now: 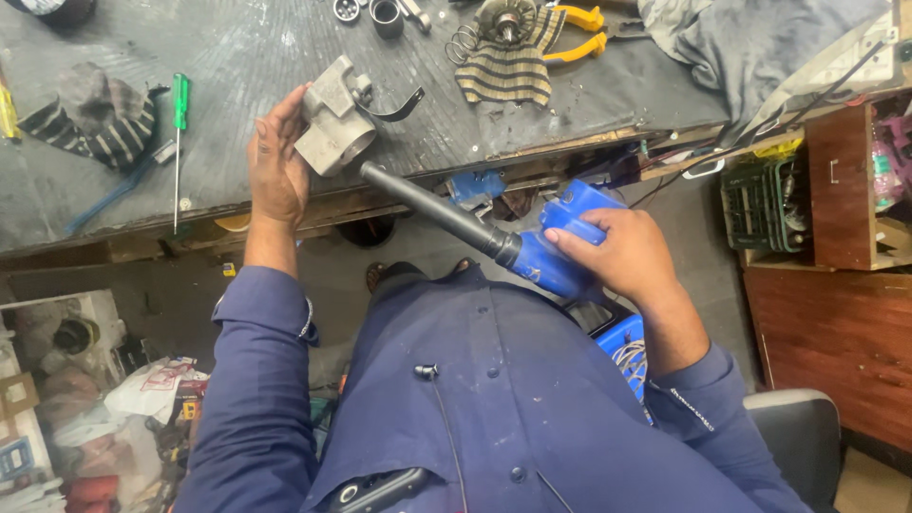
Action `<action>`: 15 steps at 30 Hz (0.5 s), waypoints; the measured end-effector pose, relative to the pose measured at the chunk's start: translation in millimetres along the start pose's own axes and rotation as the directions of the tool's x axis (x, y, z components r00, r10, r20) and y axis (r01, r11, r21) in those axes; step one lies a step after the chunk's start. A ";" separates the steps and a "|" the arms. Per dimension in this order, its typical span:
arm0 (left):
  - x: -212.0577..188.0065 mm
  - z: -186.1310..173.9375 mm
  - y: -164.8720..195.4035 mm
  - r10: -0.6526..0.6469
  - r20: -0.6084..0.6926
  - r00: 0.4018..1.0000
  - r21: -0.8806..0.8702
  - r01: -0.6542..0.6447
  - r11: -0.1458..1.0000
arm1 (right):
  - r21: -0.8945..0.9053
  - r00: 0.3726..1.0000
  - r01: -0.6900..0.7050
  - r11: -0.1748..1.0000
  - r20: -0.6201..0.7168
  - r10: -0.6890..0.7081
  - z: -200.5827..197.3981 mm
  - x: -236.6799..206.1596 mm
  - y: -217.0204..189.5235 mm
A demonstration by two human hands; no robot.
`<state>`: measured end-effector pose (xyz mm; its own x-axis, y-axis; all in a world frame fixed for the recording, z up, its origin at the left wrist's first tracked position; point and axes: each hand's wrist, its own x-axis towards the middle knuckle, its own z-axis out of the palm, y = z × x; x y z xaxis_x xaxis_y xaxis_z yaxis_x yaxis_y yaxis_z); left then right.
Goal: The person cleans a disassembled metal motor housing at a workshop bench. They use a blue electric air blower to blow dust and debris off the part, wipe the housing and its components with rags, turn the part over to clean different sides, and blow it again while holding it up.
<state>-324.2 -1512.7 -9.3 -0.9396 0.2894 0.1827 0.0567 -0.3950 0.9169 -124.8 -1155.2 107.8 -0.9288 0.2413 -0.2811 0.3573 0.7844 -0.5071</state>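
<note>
So my left hand (pixel 277 163) is wrapped around the side of a grey metal housing (pixel 334 119) sitting at the counter (pixel 237 47) edge. My right hand (pixel 622 255) is closed tight on a blue air blower (pixel 556 249), its black nozzle (pixel 427 204) tip just below the housing's round opening. Green screwdriver (pixel 179 123) lies off to the left, striped rag (pixel 508 66) and yellow pliers (pixel 584 33) further back.
</note>
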 end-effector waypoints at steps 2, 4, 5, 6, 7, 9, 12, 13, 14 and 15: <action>-0.1 0.0 0.4 0.010 0.009 1.000 0.001 -0.010 1.000 | 0.022 1.000 0.015 1.000 -0.024 -0.015 -0.6 -0.9 -0.6; -0.3 0.2 0.7 0.009 0.007 1.000 0.017 -0.009 1.000 | 0.030 1.000 -0.001 1.000 0.004 0.000 -1.2 -1.4 -0.6; -0.3 0.4 0.7 0.004 0.001 1.000 0.030 -0.004 1.000 | 0.033 1.000 -0.011 0.999 0.019 0.010 -1.5 -1.6 -0.3; -0.5 0.5 0.7 0.001 -0.005 1.000 0.044 -0.001 0.999 | 0.043 1.000 -0.013 0.999 0.020 0.012 -1.7 -1.9 -0.1; -0.5 0.6 0.6 0.007 0.003 1.000 0.031 -0.007 1.000 | 0.054 1.000 -0.012 0.998 0.020 0.011 -1.9 -1.7 0.3; -0.9 0.8 0.3 0.016 0.019 1.000 0.005 -0.016 1.000 | 0.059 1.000 -0.019 0.998 0.021 0.018 -1.7 -1.5 0.8; -1.6 0.4 0.0 0.001 0.009 1.000 0.027 -0.002 1.000 | 0.055 1.000 -0.029 0.998 0.014 0.028 -0.9 -1.8 1.8; -1.8 -0.1 0.2 0.004 0.012 1.000 0.020 -0.004 1.000 | 0.064 1.000 -0.018 0.998 0.004 0.018 -0.6 -2.3 1.8; -2.0 -0.3 0.1 0.005 0.015 1.000 0.012 -0.005 1.000 | 0.073 1.000 -0.008 0.997 -0.005 0.009 -0.5 -2.7 2.4; -2.4 -0.9 0.4 0.006 0.016 1.000 0.004 -0.006 1.000 | 0.061 1.000 -0.003 0.998 -0.012 0.003 -0.1 -3.4 2.3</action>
<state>-322.2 -1514.3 -9.7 -0.9338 0.3007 0.1941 0.0642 -0.3929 0.9173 -120.8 -1154.1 107.7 -0.9287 0.2506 -0.2734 0.3651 0.7471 -0.5554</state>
